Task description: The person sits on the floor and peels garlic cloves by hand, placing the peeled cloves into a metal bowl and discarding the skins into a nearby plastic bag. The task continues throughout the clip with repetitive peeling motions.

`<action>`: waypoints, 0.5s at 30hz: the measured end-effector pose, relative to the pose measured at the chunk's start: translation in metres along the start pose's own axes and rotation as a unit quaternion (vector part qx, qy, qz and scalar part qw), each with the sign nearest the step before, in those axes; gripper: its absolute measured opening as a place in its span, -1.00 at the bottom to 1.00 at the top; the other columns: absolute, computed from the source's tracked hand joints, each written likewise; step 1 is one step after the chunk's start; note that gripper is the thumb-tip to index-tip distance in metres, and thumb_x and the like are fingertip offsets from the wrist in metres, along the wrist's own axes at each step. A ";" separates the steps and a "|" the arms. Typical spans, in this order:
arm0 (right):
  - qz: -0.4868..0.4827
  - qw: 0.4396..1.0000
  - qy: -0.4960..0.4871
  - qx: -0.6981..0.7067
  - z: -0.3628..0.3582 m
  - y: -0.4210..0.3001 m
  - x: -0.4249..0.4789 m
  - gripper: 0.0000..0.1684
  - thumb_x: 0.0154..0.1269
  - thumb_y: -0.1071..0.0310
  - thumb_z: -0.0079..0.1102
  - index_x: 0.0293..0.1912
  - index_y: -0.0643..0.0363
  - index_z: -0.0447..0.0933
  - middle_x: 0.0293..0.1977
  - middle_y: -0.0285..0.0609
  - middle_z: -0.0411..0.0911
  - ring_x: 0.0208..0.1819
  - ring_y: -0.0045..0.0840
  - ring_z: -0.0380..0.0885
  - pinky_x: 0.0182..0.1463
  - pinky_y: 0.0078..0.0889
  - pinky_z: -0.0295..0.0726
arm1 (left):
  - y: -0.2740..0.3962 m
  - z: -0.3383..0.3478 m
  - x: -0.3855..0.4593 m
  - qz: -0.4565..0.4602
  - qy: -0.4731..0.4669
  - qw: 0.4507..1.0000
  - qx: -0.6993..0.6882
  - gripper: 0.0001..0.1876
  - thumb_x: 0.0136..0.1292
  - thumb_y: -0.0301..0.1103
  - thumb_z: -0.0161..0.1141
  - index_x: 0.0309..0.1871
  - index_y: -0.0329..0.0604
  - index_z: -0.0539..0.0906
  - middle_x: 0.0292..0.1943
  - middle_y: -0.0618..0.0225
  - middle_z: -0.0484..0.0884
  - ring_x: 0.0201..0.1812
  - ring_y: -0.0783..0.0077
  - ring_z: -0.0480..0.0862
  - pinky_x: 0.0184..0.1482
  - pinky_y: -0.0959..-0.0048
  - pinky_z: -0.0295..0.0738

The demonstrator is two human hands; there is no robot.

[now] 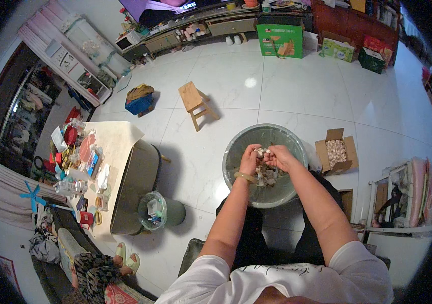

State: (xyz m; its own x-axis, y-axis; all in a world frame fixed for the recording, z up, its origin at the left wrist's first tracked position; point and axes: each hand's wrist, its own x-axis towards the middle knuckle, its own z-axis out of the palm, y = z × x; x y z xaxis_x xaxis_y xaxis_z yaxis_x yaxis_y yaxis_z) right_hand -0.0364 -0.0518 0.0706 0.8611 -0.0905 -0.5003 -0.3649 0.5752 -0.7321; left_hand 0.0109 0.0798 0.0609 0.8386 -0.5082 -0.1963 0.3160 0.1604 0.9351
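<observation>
Over a large round grey-green tub (238,144), my left hand (250,159) and my right hand (280,157) meet with their fingertips on a small white piece of what looks like garlic (261,152). The fingers hide part of it. My left wrist wears a pale bangle (245,177). Below the hands, a heap of papery skins and scraps (267,175) lies in the tub, which stands in front of my knees. To the right of the tub, an open cardboard box (321,152) holds many pale garlic pieces (336,152).
A wooden stool (191,97) stands ahead on the tiled floor. Left are a lined waste bin (176,211) and a cluttered table (119,144). A seated person's slippered feet (126,260) show at lower left. Close right stands a white shelf (402,229).
</observation>
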 end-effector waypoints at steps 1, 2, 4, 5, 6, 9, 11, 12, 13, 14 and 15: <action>-0.002 1.000 0.003 -0.007 -0.002 0.000 0.002 -0.81 0.14 0.32 -0.12 -0.38 0.28 0.34 -0.53 -0.18 0.44 -0.55 -0.56 0.47 -0.52 -0.55 0.51 | 0.003 0.002 0.000 -0.017 0.001 1.000 -0.009 -0.80 0.15 -0.47 -0.21 -0.20 -0.11 0.41 -0.41 0.46 0.43 -0.50 0.64 0.38 -0.49 0.66 0.34; -0.016 0.999 0.018 -0.027 -0.004 0.000 0.004 -0.80 0.14 0.32 -0.12 -0.41 0.28 0.35 -0.54 -0.18 0.44 -0.57 -0.56 0.46 -0.55 -0.56 0.49 | 0.004 0.002 0.002 -0.007 -0.006 1.000 -0.025 -0.81 0.14 -0.47 -0.17 -0.19 -0.11 0.41 -0.42 0.47 0.43 -0.51 0.65 0.37 -0.49 0.67 0.33; -0.030 0.996 0.049 -0.067 -0.005 0.006 0.003 -0.78 0.14 0.31 -0.12 -0.45 0.27 0.36 -0.57 -0.17 0.45 -0.61 -0.58 0.45 -0.60 -0.58 0.46 | -0.002 0.000 0.001 0.004 -0.012 0.998 -0.059 -0.82 0.13 -0.47 -0.09 -0.18 -0.10 0.40 -0.43 0.49 0.42 -0.52 0.67 0.35 -0.51 0.69 0.30; -0.051 0.993 0.044 -0.101 -0.006 0.003 0.006 -0.77 0.14 0.30 -0.11 -0.50 0.27 0.36 -0.62 -0.19 0.43 -0.66 -0.59 0.42 -0.65 -0.59 0.41 | -0.003 -0.001 0.007 0.054 -0.005 0.998 0.022 -0.79 0.10 -0.49 -0.03 -0.16 -0.09 0.40 -0.43 0.50 0.41 -0.52 0.67 0.34 -0.51 0.68 0.29; -0.061 0.988 0.043 -0.134 -0.009 0.005 0.007 -0.74 0.14 0.30 -0.10 -0.56 0.26 0.36 -0.67 -0.20 0.42 -0.71 -0.60 0.40 -0.69 -0.61 0.36 | -0.007 -0.004 0.008 0.092 0.004 0.991 0.101 -0.76 0.07 -0.50 0.03 -0.15 -0.08 0.39 -0.44 0.51 0.41 -0.52 0.67 0.34 -0.50 0.68 0.29; -0.167 0.957 0.036 -0.235 -0.012 0.018 0.011 -0.73 0.05 0.29 0.09 -0.63 0.18 0.31 -0.76 -0.26 0.35 -0.77 -0.65 0.31 -0.76 -0.61 0.25 | 0.004 0.001 -0.002 0.042 -0.011 0.998 0.035 -0.64 -0.02 -0.57 0.08 -0.09 -0.10 0.37 -0.32 0.45 0.43 -0.40 0.61 0.41 -0.39 0.63 0.34; -0.158 0.949 0.061 -0.265 0.001 0.016 0.004 -0.76 0.02 0.32 0.12 -0.61 0.18 0.30 -0.72 -0.31 0.33 -0.73 -0.67 0.28 -0.69 -0.59 0.24 | 0.011 0.001 -0.010 0.077 0.013 0.997 0.011 -0.60 -0.02 -0.58 0.07 -0.04 -0.12 0.33 -0.25 0.42 0.43 -0.37 0.65 0.42 -0.44 0.70 0.33; -0.180 0.933 0.074 -0.303 0.005 0.014 0.003 -0.77 0.02 0.31 0.12 -0.58 0.19 0.31 -0.70 -0.33 0.33 -0.70 -0.68 0.28 -0.65 -0.59 0.24 | 0.010 -0.001 -0.008 0.085 0.015 0.996 0.006 -0.61 -0.01 -0.60 0.05 -0.05 -0.14 0.33 -0.24 0.39 0.41 -0.33 0.61 0.42 -0.40 0.67 0.35; -0.218 0.928 0.087 -0.289 -0.001 0.014 0.009 -0.77 0.02 0.29 0.12 -0.55 0.19 0.32 -0.69 -0.33 0.33 -0.69 -0.68 0.28 -0.63 -0.58 0.25 | 0.008 0.001 -0.003 0.091 0.009 0.996 0.001 -0.62 -0.01 -0.62 0.03 -0.07 -0.17 0.32 -0.22 0.36 0.40 -0.30 0.56 0.43 -0.36 0.64 0.37; -0.255 0.921 0.099 -0.276 -0.005 0.016 0.012 -0.77 0.02 0.27 0.12 -0.53 0.20 0.33 -0.69 -0.34 0.32 -0.67 -0.69 0.28 -0.60 -0.58 0.25 | 0.004 0.003 -0.004 0.079 -0.011 0.997 0.001 -0.62 0.00 -0.61 0.03 -0.06 -0.16 0.33 -0.23 0.38 0.41 -0.32 0.59 0.43 -0.39 0.66 0.36; -0.297 0.912 0.104 -0.264 -0.003 0.013 0.013 -0.76 0.03 0.25 0.12 -0.50 0.20 0.33 -0.69 -0.35 0.32 -0.65 -0.69 0.28 -0.58 -0.58 0.26 | 0.004 0.002 -0.002 0.072 -0.028 0.997 0.002 -0.62 0.01 -0.61 0.03 -0.05 -0.15 0.33 -0.24 0.39 0.41 -0.34 0.61 0.43 -0.42 0.68 0.34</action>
State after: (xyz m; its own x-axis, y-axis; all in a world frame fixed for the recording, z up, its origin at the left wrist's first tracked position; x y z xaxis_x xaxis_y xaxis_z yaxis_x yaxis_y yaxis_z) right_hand -0.0308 -0.0482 0.0531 0.8963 -0.4431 0.0192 -0.0240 -0.0916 -0.9955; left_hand 0.0095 0.0795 0.0662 0.8489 -0.5269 -0.0427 0.1922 0.2323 0.9535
